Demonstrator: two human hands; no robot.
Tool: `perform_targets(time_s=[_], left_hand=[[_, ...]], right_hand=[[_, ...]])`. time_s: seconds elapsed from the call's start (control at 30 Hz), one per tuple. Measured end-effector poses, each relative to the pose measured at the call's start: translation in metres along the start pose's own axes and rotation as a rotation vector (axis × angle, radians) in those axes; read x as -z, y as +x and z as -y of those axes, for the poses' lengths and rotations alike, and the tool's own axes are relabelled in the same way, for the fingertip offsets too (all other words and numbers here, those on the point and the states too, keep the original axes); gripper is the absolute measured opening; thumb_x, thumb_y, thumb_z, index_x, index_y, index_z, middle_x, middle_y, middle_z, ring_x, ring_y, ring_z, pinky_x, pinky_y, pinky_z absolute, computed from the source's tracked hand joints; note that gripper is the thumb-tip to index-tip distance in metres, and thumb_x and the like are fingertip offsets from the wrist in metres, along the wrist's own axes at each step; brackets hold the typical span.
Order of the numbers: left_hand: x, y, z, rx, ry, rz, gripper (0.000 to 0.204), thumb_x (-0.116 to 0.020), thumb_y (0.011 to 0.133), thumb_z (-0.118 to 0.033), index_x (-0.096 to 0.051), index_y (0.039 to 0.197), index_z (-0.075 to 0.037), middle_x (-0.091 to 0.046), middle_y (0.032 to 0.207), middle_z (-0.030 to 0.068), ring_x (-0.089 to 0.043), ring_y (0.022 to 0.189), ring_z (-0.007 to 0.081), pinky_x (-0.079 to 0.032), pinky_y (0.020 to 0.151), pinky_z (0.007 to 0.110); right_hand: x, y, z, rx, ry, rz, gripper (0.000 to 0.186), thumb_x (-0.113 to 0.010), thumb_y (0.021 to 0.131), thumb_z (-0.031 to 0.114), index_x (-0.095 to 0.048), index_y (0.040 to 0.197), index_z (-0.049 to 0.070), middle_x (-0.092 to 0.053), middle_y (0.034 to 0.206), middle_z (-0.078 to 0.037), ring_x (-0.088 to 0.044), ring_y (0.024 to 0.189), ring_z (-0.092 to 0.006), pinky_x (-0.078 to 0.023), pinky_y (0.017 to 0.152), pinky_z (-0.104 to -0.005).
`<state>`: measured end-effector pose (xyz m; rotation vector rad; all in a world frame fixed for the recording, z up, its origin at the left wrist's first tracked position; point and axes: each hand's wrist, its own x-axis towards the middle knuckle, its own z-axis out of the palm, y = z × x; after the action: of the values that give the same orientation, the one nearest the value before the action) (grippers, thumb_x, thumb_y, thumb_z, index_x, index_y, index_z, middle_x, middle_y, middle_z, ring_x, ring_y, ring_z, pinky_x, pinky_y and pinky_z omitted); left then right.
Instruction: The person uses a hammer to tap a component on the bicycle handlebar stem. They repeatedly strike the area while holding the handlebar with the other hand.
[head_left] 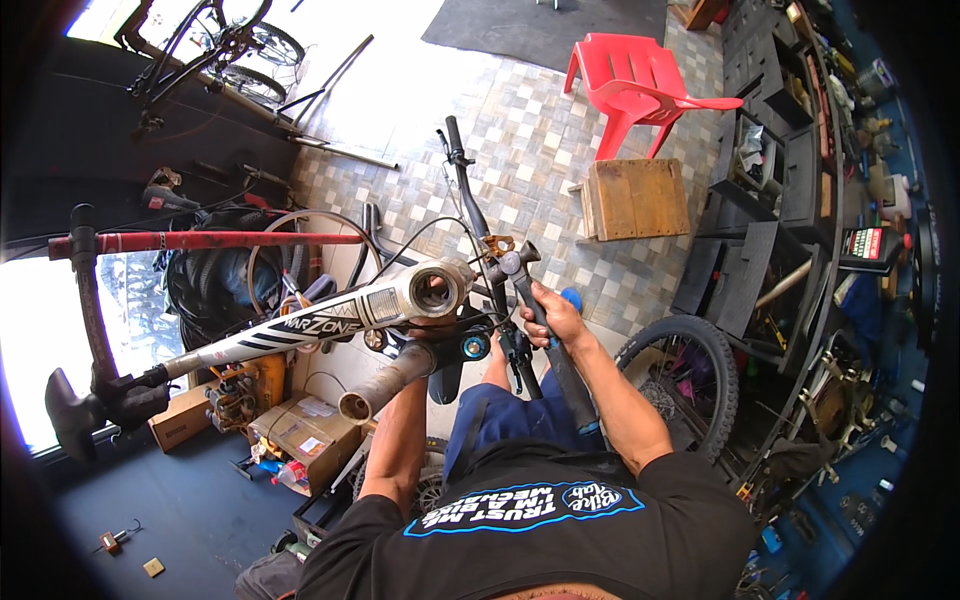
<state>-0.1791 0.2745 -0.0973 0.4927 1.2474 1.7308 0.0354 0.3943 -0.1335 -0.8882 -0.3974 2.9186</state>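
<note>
My right hand (558, 318) is wrapped round the black handle of a hammer (512, 264), whose head sits just above my fingers. Beside the hammer is the open round end of a white and grey bicycle frame (285, 328). Below the frame a bare metal tube (385, 380) points toward me, joined to a dark part with a blue cap (473, 346); it looks like a suspension fork. My left forearm (395, 450) reaches up behind this tube. The frame and tube mostly hide my left hand (432, 322). A handlebar (466, 190) hangs past the frame, with cables attached.
A wooden stool (640, 200) and a red plastic chair (625, 85) stand ahead on the tiled floor. A bicycle wheel (728, 385) is close on my right, before dark shelving (760, 260). Left are a saddle (70, 412), a red bar (200, 241) and a cardboard box (310, 435).
</note>
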Motion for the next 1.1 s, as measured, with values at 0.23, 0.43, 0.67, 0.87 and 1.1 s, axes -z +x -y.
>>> perform_targets(time_s=[0.23,0.43,0.67,0.87,1.1], left_hand=[[0.000,-0.004,0.000,0.001,0.013,-0.009,0.040,-0.056,0.099,-0.034,-0.065,0.118,0.001,-0.064,0.117,0.0189,-0.062,0.111,0.0269,-0.056,0.088,0.036],[-0.002,-0.005,-0.001,-0.006,0.020,-0.020,0.039,-0.056,0.099,-0.033,-0.065,0.118,0.001,-0.064,0.118,0.0192,-0.062,0.111,0.0270,-0.056,0.087,0.035],[-0.003,-0.006,0.000,-0.014,0.034,-0.019,0.038,-0.057,0.099,-0.032,-0.065,0.118,0.001,-0.064,0.118,0.0194,-0.063,0.110,0.0271,-0.056,0.087,0.034],[-0.002,-0.008,0.000,-0.019,0.044,-0.023,0.038,-0.057,0.099,-0.031,-0.065,0.118,0.001,-0.064,0.118,0.0196,-0.063,0.110,0.0272,-0.057,0.086,0.034],[-0.001,-0.011,-0.001,-0.029,0.057,-0.028,0.037,-0.057,0.099,-0.030,-0.065,0.118,0.001,-0.064,0.119,0.0199,-0.063,0.110,0.0273,-0.057,0.085,0.033]], right_hand=[[-0.038,-0.006,0.005,-0.090,-0.059,0.105,0.029,-0.048,0.105,0.040,-0.048,0.126,0.020,-0.049,0.076,-0.001,-0.042,0.045,-0.0083,-0.036,0.037,-0.0236],[-0.015,-0.015,0.011,-0.025,0.003,0.019,0.030,-0.045,0.106,0.041,-0.047,0.128,0.021,-0.048,0.076,-0.001,-0.041,0.044,-0.0068,-0.035,0.036,-0.0230],[-0.004,-0.009,0.014,-0.056,-0.010,0.050,0.031,-0.045,0.106,0.042,-0.048,0.126,0.019,-0.049,0.077,-0.001,-0.041,0.044,-0.0069,-0.036,0.036,-0.0225],[-0.028,-0.010,0.012,-0.095,-0.057,0.130,0.038,-0.047,0.105,0.042,-0.044,0.136,0.020,-0.051,0.076,-0.001,-0.043,0.045,-0.0081,-0.037,0.037,-0.0234],[0.007,-0.019,0.014,0.146,0.023,-0.172,0.025,-0.045,0.105,0.043,-0.047,0.119,0.023,-0.052,0.079,-0.001,-0.043,0.045,-0.0091,-0.038,0.038,-0.0261]])
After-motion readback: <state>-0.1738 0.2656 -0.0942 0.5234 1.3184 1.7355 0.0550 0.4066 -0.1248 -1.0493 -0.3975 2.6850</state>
